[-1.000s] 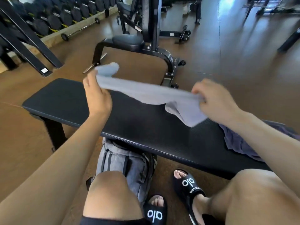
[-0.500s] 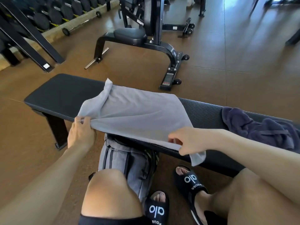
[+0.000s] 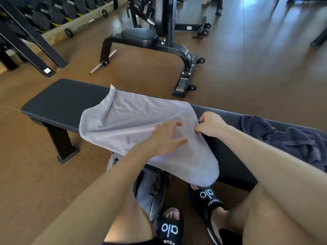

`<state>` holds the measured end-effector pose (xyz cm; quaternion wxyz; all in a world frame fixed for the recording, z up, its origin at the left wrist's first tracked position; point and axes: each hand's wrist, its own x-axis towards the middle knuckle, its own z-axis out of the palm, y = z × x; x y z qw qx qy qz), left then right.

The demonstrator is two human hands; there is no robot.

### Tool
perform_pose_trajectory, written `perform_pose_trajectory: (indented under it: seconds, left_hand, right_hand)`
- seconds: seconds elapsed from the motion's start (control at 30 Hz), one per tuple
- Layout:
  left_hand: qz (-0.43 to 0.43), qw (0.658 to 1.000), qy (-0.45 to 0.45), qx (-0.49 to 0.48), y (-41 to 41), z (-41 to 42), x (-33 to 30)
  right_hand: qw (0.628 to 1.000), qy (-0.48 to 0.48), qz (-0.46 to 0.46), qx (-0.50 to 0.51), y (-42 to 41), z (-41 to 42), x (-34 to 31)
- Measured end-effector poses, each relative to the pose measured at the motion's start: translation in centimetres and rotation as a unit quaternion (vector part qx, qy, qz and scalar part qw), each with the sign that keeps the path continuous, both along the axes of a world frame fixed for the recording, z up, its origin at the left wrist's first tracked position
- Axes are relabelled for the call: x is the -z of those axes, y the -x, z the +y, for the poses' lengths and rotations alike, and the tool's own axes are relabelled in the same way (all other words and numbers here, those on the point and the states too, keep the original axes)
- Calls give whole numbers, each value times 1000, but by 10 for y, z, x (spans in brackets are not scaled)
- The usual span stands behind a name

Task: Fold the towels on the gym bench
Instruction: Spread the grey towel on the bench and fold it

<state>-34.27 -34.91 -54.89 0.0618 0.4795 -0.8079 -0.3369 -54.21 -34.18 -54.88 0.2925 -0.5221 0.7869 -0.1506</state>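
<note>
A light grey towel [image 3: 134, 117] lies spread across the middle of the black gym bench [image 3: 58, 101], its near part hanging over the front edge. My left hand [image 3: 166, 137] lies on the towel with fingers spread and straight. My right hand [image 3: 210, 124] pinches the towel's right edge just beside it. A crumpled dark purple towel [image 3: 283, 137] sits on the bench's right end, apart from both hands.
A grey backpack [image 3: 150, 188] stands on the floor under the bench by my knees and black slides. A weight machine [image 3: 159, 39] stands beyond the bench. A dumbbell rack [image 3: 44, 16] lines the far left wall over a brown floor.
The towel went from held in the air to laid on the bench. My left hand let go of its left corner and moved right onto the cloth; my right hand shifted up along the right edge.
</note>
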Motion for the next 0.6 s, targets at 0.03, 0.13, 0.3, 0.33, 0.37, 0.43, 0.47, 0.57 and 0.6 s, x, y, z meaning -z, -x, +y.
perform_pose_trajectory:
  seconds: [0.03, 0.13, 0.3, 0.33, 0.37, 0.43, 0.47, 0.57, 0.6]
  left_hand:
    - [29, 999, -44, -8, 11, 0, 5]
    - [90, 990, -91, -52, 27, -8, 8]
    - [158, 964, -179, -120, 23, -21, 6]
    - [166, 960, -180, -135, 20, -23, 11]
    - [182, 954, -185, -152, 17, -26, 15]
    - [225, 934, -209, -180, 11, -29, 17]
    - [243, 925, -225, -185, 9, -30, 16]
    - [273, 911, -249, -181, 2, -30, 13]
    - [273, 912, -249, -180, 1, -30, 14]
  right_hand:
    - [998, 6, -54, 23, -2, -1, -3]
    - [948, -3, -304, 94, -7, -2, -16]
    - [897, -70, -436, 20, -18, 4, -23]
    - [892, -65, -447, 20, -19, 3, -21]
    - [888, -55, -455, 35, -20, 1, -20]
    - [911, -16, -404, 83, -21, -3, -16]
    - [940, 6, -327, 94, -20, -6, -13]
    - [988, 16, -141, 67, -18, -14, -4]
    - [989, 2, -138, 56, -18, -15, -3]
